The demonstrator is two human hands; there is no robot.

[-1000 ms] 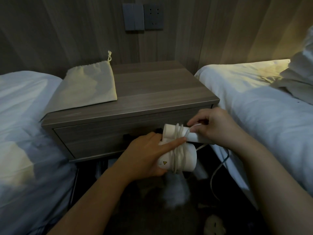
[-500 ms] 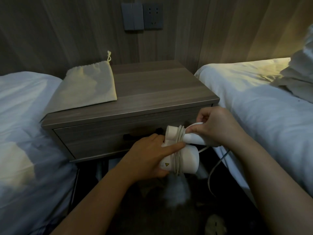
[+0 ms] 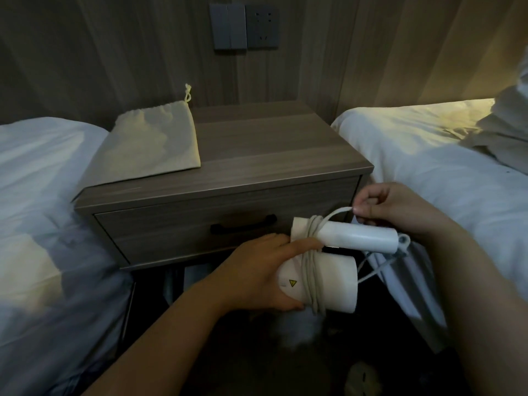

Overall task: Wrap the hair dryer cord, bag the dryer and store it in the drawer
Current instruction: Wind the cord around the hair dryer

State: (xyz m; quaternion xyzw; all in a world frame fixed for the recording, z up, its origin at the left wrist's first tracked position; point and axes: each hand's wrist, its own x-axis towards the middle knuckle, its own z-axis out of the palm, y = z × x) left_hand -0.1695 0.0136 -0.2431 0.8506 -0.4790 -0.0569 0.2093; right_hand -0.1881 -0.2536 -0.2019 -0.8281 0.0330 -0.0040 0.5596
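Observation:
A white folded hair dryer [image 3: 334,284] is held in front of the nightstand, its handle [image 3: 360,237] lying above the barrel. My left hand [image 3: 257,272] grips the barrel, index finger laid over the coils. Several turns of the pale cord [image 3: 310,270] circle the body. My right hand [image 3: 391,205] pinches the cord just above the handle, a short taut length running down to the coils. More cord hangs loose below the handle's end. A beige drawstring bag [image 3: 151,144] lies flat on the nightstand's left side. The drawer [image 3: 177,224] with a dark handle is shut.
The wooden nightstand [image 3: 271,155] stands between two white beds, one on the left [image 3: 37,195] and one on the right [image 3: 428,155]. A switch and socket plate [image 3: 244,25] sits on the wall panel behind. The floor below is dark, with pale slippers faintly visible.
My right hand has lifted up and to the right off the handle, pulling the cord taut. The dryer has tipped so that the whole handle shows.

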